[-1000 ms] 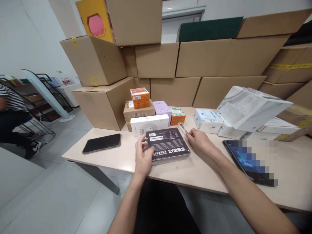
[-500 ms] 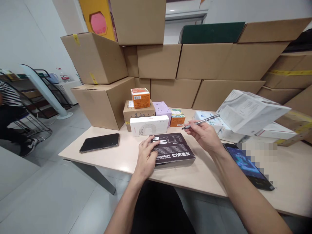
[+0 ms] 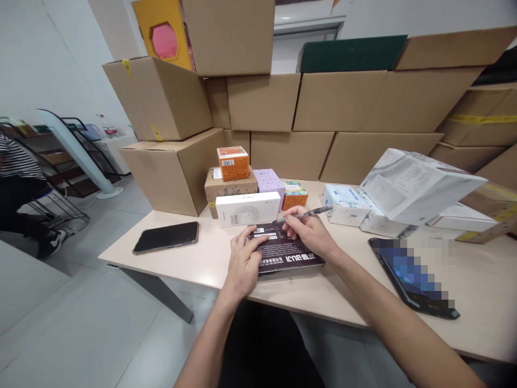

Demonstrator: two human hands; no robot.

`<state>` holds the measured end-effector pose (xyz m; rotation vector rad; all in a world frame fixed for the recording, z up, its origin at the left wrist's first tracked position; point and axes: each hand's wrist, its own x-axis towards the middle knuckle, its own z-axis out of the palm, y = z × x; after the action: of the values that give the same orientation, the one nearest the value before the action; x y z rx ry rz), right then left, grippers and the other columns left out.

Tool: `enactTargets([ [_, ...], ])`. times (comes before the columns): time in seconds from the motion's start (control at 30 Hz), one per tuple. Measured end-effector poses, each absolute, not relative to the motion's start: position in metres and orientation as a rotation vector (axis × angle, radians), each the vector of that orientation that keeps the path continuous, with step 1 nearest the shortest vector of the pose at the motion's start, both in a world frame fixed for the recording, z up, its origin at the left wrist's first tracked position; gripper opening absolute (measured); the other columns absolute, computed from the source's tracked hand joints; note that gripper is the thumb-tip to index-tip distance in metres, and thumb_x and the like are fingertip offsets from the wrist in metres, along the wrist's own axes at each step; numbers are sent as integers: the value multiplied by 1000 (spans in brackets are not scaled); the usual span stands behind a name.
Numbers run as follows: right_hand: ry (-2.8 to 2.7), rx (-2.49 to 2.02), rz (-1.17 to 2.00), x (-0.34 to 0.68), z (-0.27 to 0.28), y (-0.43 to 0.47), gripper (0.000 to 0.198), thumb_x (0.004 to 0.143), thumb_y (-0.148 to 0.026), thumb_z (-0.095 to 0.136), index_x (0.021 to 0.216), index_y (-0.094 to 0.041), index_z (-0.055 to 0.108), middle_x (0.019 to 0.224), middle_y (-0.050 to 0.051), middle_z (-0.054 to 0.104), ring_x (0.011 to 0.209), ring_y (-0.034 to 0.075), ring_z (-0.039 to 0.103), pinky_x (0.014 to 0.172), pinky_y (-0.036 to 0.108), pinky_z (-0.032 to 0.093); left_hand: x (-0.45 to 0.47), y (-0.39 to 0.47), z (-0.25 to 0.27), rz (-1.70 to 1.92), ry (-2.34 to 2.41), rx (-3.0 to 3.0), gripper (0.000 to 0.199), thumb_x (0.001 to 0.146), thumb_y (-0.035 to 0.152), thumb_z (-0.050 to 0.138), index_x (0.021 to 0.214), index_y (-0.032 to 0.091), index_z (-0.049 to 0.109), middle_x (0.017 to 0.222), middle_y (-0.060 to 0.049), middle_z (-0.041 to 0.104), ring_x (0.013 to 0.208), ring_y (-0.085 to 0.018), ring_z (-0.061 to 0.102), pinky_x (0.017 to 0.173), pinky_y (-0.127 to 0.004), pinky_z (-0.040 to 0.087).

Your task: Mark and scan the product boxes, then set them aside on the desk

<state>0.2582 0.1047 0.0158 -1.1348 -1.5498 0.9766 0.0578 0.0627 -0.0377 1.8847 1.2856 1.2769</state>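
A flat dark box with white print lies near the table's front edge. My left hand rests on its left part, fingers stretched over the top beside the small white labels. In my right hand is a pen, held in a writing grip with its tip pointing left near the box's far edge. The fingers of that hand touch or hover just above the box; I cannot tell which. Right behind stands a white power bank box.
A black phone lies to the left, a larger handheld device to the right. Orange, purple and brown boxes stand behind. White papers lean at right. Stacked cartons wall the back. A seated person is far left.
My right hand has moved left with the pen, from beside the dark box to over its far part. My left hand has stayed on the box.
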Motion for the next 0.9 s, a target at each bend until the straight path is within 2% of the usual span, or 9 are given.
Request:
enactTargets([
  [0.37,-1767,-1159,864,258,11,102,20,94,-41,51,90,-23,56,74,-2,62,63,12,58,62,27,46,58,62,-38,1250,1287,1879,46,85,12,44,116,31,71,145,-2,50,135,-29,38,117,-52,30],
  [0.63,-1801,-1179,840,257,14,102,18,93,-38,50,87,-22,56,72,-3,61,62,12,58,62,27,45,58,59,-33,1177,1331,1907,46,86,11,41,119,26,69,147,-3,46,136,-26,36,119,-50,30],
  [0.9,-1791,-1186,817,257,13,103,19,93,-38,50,90,-21,58,73,-2,62,62,12,58,61,26,45,58,60,-33,1188,1341,1930,46,85,10,42,118,27,70,147,-3,48,136,-27,38,118,-51,32],
])
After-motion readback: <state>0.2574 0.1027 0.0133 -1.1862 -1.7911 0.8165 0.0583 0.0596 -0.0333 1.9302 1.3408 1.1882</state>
